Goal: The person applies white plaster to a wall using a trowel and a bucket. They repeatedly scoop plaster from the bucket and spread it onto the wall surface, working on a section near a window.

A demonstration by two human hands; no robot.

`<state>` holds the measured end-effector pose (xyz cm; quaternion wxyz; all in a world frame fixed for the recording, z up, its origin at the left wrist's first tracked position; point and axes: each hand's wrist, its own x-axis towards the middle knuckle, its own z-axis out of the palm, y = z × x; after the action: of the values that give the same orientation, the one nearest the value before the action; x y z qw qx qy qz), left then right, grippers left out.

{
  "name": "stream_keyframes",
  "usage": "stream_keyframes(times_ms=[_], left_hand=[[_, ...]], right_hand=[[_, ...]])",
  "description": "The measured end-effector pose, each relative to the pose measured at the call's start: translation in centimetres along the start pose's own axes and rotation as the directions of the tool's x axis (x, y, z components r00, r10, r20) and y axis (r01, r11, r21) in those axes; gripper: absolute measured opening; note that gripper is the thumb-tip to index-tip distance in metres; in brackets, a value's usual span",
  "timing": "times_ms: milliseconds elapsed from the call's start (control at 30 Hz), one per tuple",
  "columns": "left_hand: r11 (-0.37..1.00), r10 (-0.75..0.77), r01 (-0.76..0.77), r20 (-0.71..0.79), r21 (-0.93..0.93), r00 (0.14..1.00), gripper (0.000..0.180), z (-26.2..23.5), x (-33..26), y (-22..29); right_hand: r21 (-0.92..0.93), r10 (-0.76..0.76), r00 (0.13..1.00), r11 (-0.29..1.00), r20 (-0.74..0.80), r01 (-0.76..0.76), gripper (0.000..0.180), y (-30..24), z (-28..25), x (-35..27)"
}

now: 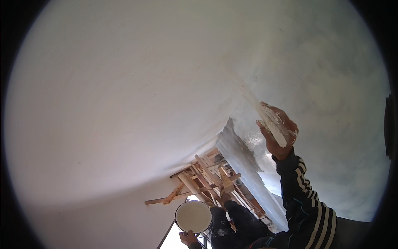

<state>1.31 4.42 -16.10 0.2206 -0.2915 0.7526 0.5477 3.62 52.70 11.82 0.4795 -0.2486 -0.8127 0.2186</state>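
My right hand (280, 128), smeared with white, is raised at the right wall with its fingers around a long, pale tool (273, 128) with a rounded handle. The tool points up and left toward the corner; its far end blends into the wall, so its exact kind is hard to make out. Low in view, my left hand (189, 238) grips the near rim of a round, dark-edged bucket (193, 217). A smooth, off-white mix shows inside the bucket. The right wall (331, 103) has a streaky, glossy white coat around my right hand.
Below me is a scaffold (207, 176) of rough wooden poles and planks, with my legs (232, 220) over it. A pale wall (116, 95) spans the left. Lower on the right wall lies a greyer strip (240, 153) with a ragged edge. Bright light enters at the bottom.
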Motion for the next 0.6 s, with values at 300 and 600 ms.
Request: stream_keyframes(times_ms=[300, 600], left_hand=[[0.999, -0.029, 0.026, -0.131, -0.030, 0.991, 0.035, -0.6, -0.8, -1.0], [0.991, -0.034, 0.004, -0.217, -0.137, 0.976, 0.023, -0.6, -3.3, -0.4]], right_hand=[[-0.266, -0.521, 0.845, 0.804, 0.118, 0.533, 0.034, 1.3, 1.7, 4.4], [-0.146, -0.487, 0.844, 0.840, 0.226, 0.523, 0.038, 8.5, 6.6, -3.1]])
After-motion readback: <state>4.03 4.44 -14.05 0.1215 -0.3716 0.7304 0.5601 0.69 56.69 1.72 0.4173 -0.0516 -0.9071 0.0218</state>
